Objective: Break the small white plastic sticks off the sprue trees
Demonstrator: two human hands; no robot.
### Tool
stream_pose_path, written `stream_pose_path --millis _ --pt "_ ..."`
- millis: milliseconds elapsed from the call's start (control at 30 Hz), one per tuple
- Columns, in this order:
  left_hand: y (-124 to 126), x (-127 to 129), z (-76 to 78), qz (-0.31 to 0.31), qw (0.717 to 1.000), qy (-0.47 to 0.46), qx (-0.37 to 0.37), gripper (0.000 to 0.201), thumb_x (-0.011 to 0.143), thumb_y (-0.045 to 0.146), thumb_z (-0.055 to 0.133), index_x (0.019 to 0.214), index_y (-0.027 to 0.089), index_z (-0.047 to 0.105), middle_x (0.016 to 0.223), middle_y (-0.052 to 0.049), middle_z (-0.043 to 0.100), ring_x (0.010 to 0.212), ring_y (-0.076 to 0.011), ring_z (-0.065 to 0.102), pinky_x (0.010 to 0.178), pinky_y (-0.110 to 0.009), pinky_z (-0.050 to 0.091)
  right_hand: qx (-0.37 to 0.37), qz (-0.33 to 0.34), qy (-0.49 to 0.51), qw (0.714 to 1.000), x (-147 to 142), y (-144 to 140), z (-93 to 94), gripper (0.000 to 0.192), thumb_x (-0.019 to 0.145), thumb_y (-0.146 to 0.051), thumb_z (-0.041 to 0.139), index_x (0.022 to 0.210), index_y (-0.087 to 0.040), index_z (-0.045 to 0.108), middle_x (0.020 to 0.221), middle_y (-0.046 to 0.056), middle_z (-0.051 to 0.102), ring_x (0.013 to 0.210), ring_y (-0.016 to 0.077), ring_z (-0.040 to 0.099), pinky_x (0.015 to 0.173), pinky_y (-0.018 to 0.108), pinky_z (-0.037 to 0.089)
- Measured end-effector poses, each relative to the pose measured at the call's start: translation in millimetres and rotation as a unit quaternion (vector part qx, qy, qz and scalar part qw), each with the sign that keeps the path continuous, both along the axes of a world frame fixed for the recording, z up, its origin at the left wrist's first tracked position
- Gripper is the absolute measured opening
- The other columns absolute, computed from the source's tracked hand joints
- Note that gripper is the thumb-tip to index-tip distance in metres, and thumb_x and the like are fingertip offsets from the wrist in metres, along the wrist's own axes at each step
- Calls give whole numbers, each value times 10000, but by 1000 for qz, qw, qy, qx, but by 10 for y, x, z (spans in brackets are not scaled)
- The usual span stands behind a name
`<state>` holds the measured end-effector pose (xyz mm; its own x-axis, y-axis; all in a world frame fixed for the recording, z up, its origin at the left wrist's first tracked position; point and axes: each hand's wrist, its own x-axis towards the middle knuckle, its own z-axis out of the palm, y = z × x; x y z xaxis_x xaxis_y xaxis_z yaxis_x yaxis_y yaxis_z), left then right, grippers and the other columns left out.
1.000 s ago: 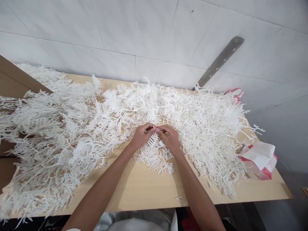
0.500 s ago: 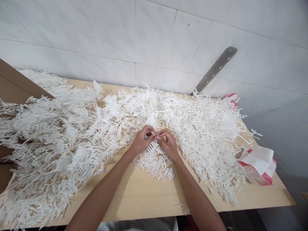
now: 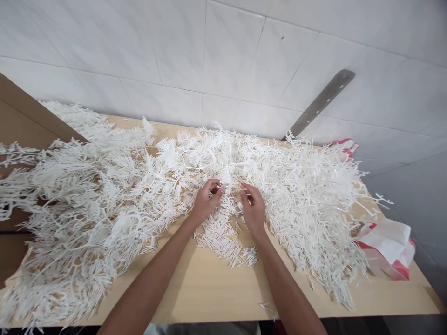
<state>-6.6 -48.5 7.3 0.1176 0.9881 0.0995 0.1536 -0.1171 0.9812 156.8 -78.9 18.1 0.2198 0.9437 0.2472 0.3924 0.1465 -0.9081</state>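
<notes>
My left hand (image 3: 208, 200) is closed in a loose pinch, thumb toward the forefinger, at the middle of a spread of white branching plastic sprigs (image 3: 223, 158). Whatever it holds blends with the white pieces behind. Across a small gap, my right hand (image 3: 253, 204) also pinches with thumb and forefinger; something small and pale may be at its tips, too small to name. Below and between the hands lies a small heap of short, loose white pieces (image 3: 226, 242) on the wooden tabletop (image 3: 216, 293).
Thick piles of white sprigs (image 3: 80, 209) cover the left, with a cardboard box (image 3: 24, 111) at the far left. More sprigs (image 3: 314, 209) spread to the right, beside a red-and-white plastic bag (image 3: 387, 246). A grey metal bracket (image 3: 321, 103) leans against the tiled wall.
My hands, touching at the fingertips before, have parted, the right one moving rightward. The whole view has shifted slightly. More tabletop shows among the small pieces between the hands.
</notes>
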Motion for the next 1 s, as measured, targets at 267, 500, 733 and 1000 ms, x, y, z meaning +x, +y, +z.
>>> stream_pose_path --millis 267,500,733,1000 --pt "-34 2 24 -41 998 38 -7 345 856 457 598 1081 211 508 882 -9 669 838 -146 617 754 -254 449 -13 138 -103 985 73 40 28 244 902 -442 576 950 -233 692 951 51 687 898 181 642 803 332 518" --pt "-37 8 42 -74 996 50 13 249 894 420 539 1008 199 527 757 25 611 726 -120 571 696 -238 427 -6 177 -151 973 76 33 14 222 943 -418 514 930 -233 636 969 45 669 942 183 617 829 334 483" --pt "-27 16 -6 -83 991 94 38 217 907 396 511 1004 210 567 802 15 661 742 -127 612 707 -243 438 3 203 -213 956 97 34 -40 150 954 -351 498 937 -235 591 950 42 652 914 189 588 821 356 463" --pt "-60 64 -5 -104 993 48 25 192 899 322 511 1059 216 521 713 35 611 671 -115 568 651 -226 411 90 212 -304 924 35 13 -42 162 961 -181 372 886 -210 512 936 66 605 900 191 531 822 370 469"
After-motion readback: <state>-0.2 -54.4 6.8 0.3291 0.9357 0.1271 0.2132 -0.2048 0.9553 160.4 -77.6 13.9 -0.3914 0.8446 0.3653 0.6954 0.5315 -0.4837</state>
